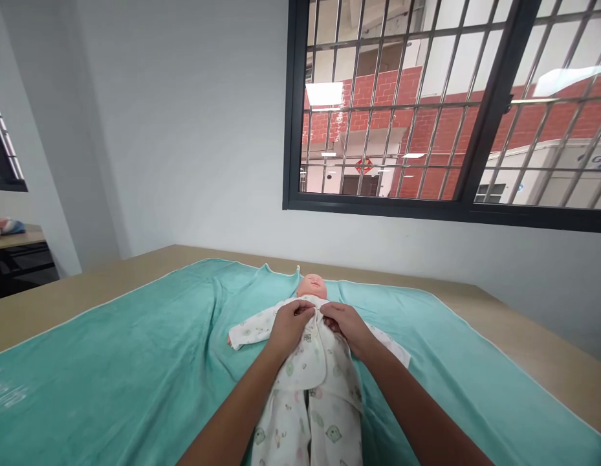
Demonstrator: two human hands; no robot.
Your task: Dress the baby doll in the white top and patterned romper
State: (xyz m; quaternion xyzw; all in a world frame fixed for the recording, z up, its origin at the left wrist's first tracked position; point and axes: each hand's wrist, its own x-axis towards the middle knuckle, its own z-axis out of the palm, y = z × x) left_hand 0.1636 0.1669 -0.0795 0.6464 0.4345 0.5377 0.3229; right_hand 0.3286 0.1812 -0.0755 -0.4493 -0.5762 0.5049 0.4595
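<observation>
A baby doll (312, 285) lies on its back on a green blanket (149, 362), head toward the wall. It wears a white patterned baby shirt (300, 364) with long sleeves spread to both sides, and matching trousers (334, 430). At the upper chest, my left hand (291, 318) pinches the shirt's front edge near the collar. Just across from it, my right hand (346, 323) pinches the other side of the front opening. The fingertips of both hands are close together, and whatever fastener may lie between them is too small to make out.
The blanket covers much of a wooden table (504, 314), whose far edge runs along a white wall (193, 129). A barred window (387, 103) is above it on the right. Another table (16, 238) with things on it stands at the far left.
</observation>
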